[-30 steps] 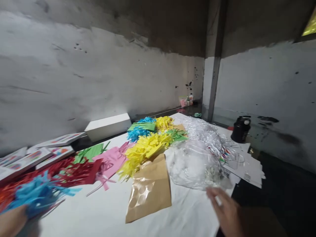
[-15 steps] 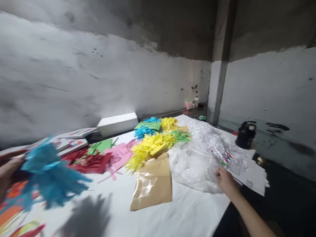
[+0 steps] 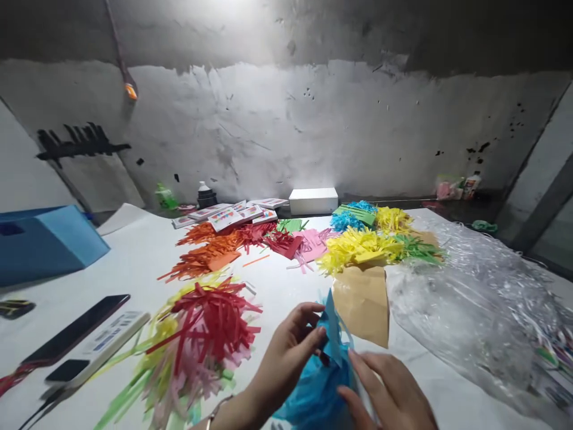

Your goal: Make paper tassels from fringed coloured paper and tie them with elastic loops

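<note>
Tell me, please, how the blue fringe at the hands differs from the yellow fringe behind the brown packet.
The left hand holds the blue fringe, the right hand against it; the yellow fringe lies untouched. The blue fringe has a corner pointing up; the yellow fringe spreads low. The blue fringe is nearer the camera than the yellow fringe. Both have thin strips.

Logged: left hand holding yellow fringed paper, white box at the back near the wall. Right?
Not quite: the fringed paper in the left hand is blue, not yellow, as the head view shows. The white box is at the back near the wall.
</note>
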Tool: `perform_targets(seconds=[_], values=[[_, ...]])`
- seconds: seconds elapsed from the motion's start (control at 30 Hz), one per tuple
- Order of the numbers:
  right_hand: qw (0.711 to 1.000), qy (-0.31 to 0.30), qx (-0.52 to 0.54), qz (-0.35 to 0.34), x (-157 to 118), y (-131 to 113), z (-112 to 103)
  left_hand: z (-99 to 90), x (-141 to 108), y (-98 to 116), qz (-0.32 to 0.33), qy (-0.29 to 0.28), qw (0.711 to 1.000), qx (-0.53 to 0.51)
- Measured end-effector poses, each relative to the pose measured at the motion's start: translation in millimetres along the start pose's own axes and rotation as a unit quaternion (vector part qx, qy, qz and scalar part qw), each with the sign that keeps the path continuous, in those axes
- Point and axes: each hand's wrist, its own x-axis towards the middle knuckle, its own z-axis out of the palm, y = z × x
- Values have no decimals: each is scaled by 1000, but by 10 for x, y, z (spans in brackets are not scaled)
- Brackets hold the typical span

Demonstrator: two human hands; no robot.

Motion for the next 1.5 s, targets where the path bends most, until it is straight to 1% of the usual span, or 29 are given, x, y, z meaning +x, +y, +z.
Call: perform_targets(seconds=[0.03, 0.1, 0.17, 0.23, 0.3, 0.37, 0.47, 0.5, 0.53, 0.57, 0.6, 0.67, 0.73, 0.8, 0.87, 0.93, 0.97, 1.0, 1.03, 1.07, 1.13, 1.2, 1.23, 1.27, 1.3, 1.37, 1.43, 1.5], values=[[999, -21, 7, -25, 148, -133, 87, 37, -58, -74, 2, -4, 1000, -6], [999, -11, 31, -9, 333, -243, 172, 63, -150, -198, 12, 1, 1000, -14], [996, 6, 79, 47, 356, -233, 196, 40, -211, -313, 29, 2, 999, -16], [982, 1, 142, 123, 279, -195, 211, -2, -244, -430, 43, -4, 999, -5], [957, -26, 205, 202, 197, -170, 229, -36, -254, -530, 54, -6, 998, 22], [923, -77, 270, 264, 171, -153, 226, -56, -245, -590, 65, -5, 996, 59], [856, -184, 371, 309, 240, -111, 153, -70, -216, -605, 81, -8, 993, 90], [836, -213, 396, 316, 272, -93, 117, -73, -208, -598, 87, -10, 992, 95], [822, -231, 410, 322, 300, -75, 83, -76, -202, -590, 92, -13, 990, 102], [815, -239, 413, 327, 319, -60, 55, -79, -200, -583, 102, -19, 988, 112], [816, -239, 408, 332, 328, -49, 36, -79, -201, -578, 114, -27, 986, 122], [826, -224, 384, 346, 317, -41, 29, -74, -209, -577, 137, -41, 980, 138], [830, -202, 364, 372, 287, -43, 56, -62, -220, -583, 149, -48, 977, 144], [819, -188, 366, 401, 261, -44, 92, -52, -229, -590, 149, -49, 977, 145], [798, -190, 386, 422, 253, -32, 109, -54, -235, -595, 147, -53, 977, 146], [783, -201, 408, 425, 261, -8, 98, -70, -240, -598, 142, -57, 976, 152], [782, -206, 412, 420, 268, 5, 83, -81, -243, -599, 138, -57, 976, 158], [788, -211, 409, 409, 274, 16, 65, -92, -246, -601, 135, -55, 976, 164], [801, -215, 398, 393, 277, 21, 47, -102, -249, -602, 130, -53, 975, 172], [821, -211, 378, 371, 277, 19, 30, -110, -253, -604, 126, -50, 975, 179], [880, -181, 316, 307, 266, -8, 8, -120, -259, -608, 121, -46, 972, 194], [937, -134, 240, 215, 248, -61, 4, -121, -264, -611, 126, -43, 968, 215], [957, -117, 205, 169, 241, -92, 6, -121, -267, -612, 131, -42, 964, 226], [970, -105, 176, 130, 236, -122, 10, -120, -272, -612, 137, -41, 961, 238], [978, -99, 151, 100, 234, -147, 16, -119, -277, -613, 144, -39, 957, 250], [987, -89, 117, 66, 233, -175, 28, -120, -292, -614, 158, -37, 949, 270], [987, -83, 117, 68, 229, -175, 41, -122, -309, -614, 170, -35, 943, 283], [979, -94, 150, 105, 223, -159, 51, -124, -324, -612, 175, -34, 940, 291]])
